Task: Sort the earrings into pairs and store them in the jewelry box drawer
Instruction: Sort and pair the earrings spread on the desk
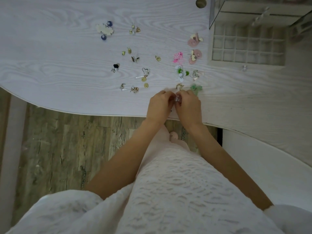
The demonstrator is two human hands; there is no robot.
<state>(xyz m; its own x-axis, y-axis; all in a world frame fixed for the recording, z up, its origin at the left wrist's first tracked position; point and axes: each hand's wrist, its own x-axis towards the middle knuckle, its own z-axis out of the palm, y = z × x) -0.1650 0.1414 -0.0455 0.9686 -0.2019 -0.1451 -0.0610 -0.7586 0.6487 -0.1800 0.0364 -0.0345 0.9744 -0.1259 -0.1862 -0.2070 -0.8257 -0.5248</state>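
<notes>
While both hands [175,105] pinch 1 clear earring [178,99], approx. 25 earrings [145,75] loose (drawer [248,62] open)

Both hands meet at the table's [50,68] near edge. The left hand [158,105] and right hand [190,105] pinch one small clear earring [178,99] between their fingertips. Loose earrings lie scattered from 10 to 1 o'clock of the hands: a pink pair [195,48], a green cluster [182,72], a blue-and-white group [105,30]. The open drawer [248,62], divided into small compartments, sits at 2 o'clock.
</notes>
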